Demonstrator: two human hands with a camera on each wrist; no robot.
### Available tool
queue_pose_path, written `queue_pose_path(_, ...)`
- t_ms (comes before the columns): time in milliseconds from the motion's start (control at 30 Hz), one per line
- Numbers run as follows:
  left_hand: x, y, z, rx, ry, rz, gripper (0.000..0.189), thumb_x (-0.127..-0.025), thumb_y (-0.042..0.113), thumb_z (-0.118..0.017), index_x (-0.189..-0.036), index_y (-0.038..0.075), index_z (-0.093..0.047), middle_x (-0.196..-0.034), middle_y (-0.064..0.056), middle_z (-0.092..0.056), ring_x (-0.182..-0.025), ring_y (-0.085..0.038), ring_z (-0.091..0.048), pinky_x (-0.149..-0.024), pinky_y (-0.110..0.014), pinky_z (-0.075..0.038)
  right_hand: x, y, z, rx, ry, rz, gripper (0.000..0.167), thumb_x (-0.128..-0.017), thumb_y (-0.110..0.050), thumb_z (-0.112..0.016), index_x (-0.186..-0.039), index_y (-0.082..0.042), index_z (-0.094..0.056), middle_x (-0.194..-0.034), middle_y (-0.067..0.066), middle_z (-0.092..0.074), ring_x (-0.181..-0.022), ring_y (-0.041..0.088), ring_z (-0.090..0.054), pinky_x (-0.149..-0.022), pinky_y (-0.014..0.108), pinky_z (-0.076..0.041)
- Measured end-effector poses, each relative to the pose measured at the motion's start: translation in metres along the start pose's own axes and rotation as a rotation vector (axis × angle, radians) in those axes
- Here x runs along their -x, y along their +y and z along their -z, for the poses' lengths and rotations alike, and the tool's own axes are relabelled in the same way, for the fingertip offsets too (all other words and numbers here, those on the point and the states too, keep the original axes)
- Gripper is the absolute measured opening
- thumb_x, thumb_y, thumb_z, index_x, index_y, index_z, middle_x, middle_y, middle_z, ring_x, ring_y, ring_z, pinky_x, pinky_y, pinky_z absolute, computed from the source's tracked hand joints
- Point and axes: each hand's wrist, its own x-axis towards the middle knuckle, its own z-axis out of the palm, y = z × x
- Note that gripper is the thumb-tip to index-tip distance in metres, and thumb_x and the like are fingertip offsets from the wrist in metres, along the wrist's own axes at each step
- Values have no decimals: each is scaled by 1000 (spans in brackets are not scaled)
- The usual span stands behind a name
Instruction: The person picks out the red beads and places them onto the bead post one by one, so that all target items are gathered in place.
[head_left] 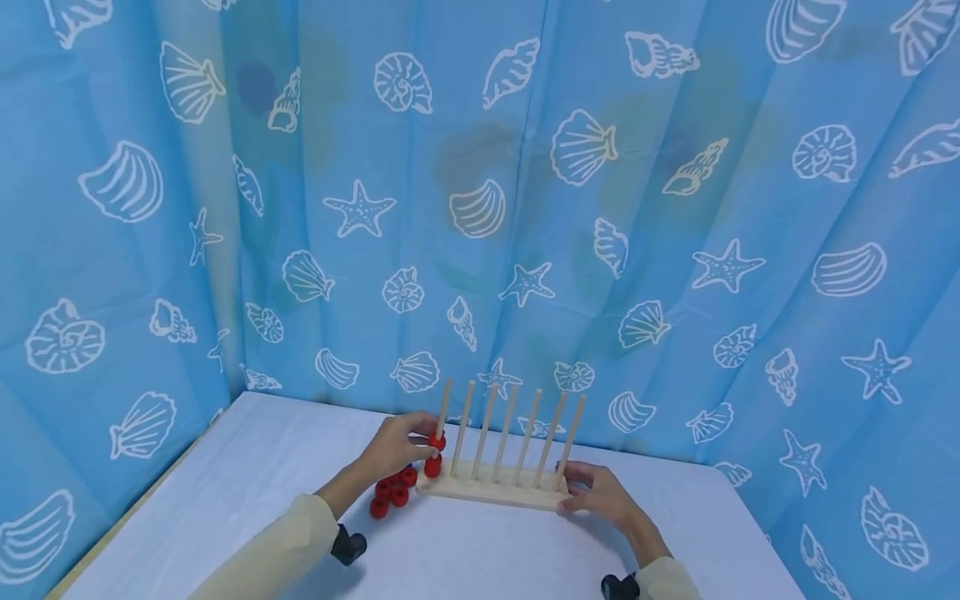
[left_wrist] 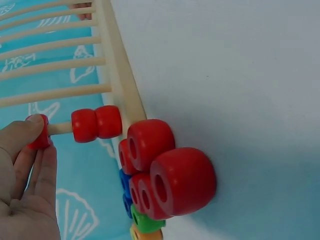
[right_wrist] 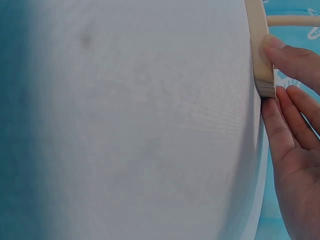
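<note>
A wooden peg rack (head_left: 498,492) with a row of upright pegs stands on the white table. At its left end, my left hand (head_left: 396,446) pinches a red bead (left_wrist: 42,137) between thumb and fingers, and the leftmost peg runs through the bead. Lower on that same peg sit two red beads (left_wrist: 96,124), with a stretch of bare wood between them and the held one. My right hand (head_left: 602,493) grips the rack's right end, thumb on its front face and fingers (right_wrist: 278,127) at the end and behind. The other pegs carry no beads.
Several loose red beads (head_left: 399,496) lie left of the rack. Beyond them, the left wrist view shows blue beads (left_wrist: 125,182), a green bead (left_wrist: 146,223) and a yellow-orange bead (left_wrist: 147,235). A blue shell-patterned curtain (head_left: 480,250) hangs behind the table.
</note>
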Motion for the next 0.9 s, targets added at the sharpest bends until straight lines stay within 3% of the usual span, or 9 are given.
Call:
queue_pose_path(600, 4, -10, -8, -75, -13, 74, 38, -81, 5, -78, -116, 12, -66, -107, -4, -68, -102, -25, -67, -81, -37, -58, 1, -1, 1, 1, -14, 34, 76, -64, -10, -89, -133, 0, -57, -134, 18, -57, -130, 41, -46, -100, 42, -46)
queue_pose_path(900, 4, -13, -10, -81, -21, 60, 36, -81, 5, -77, -115, 13, -66, -107, -3, -68, -102, -24, -67, -81, -37, -57, 2, -3, 0, 3, -12, 35, 75, -65, -9, -88, -132, -1, -57, -134, 18, -57, -130, 41, -46, -100, 41, -46)
